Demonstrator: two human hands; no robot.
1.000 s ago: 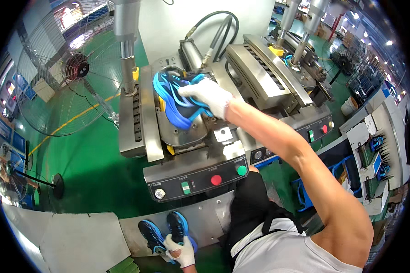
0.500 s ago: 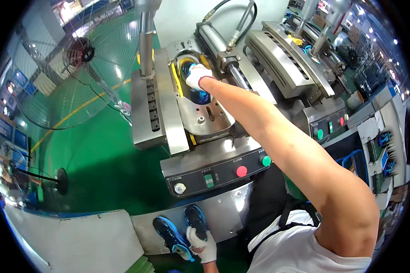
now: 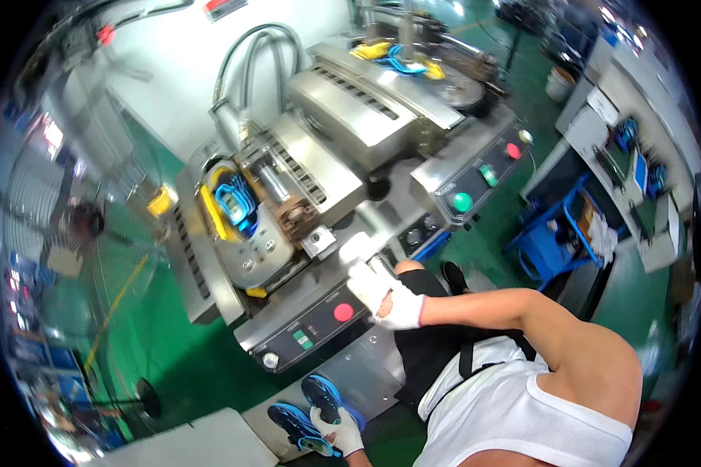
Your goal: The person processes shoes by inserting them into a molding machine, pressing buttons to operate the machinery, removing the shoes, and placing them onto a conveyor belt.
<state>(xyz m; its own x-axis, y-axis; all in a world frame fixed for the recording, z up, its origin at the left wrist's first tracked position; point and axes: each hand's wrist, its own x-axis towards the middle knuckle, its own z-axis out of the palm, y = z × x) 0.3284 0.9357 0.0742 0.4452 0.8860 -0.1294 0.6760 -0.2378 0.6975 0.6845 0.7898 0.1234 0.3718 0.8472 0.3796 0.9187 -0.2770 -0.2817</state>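
Gloved right hand [image 3: 391, 299], seemingly outstretched, gloved left hand [image 3: 343, 433] lower, curled

My right hand [image 3: 387, 297], gloved, fingers extended, beside the control panel [image 3: 323, 327]; my left hand [image 3: 339, 432], gloved, grasping a black-and-blue shoe [image 3: 325, 395]; second shoe [image 3: 290, 423], alongside; third shoe [image 3: 236, 201], blue, in the metal press [image 3: 258, 261].

On my feed I see a metal table [image 3: 364, 374] in front of the control panel [image 3: 323, 324], carrying two black-and-blue shoes [image 3: 291, 421] (side by side).
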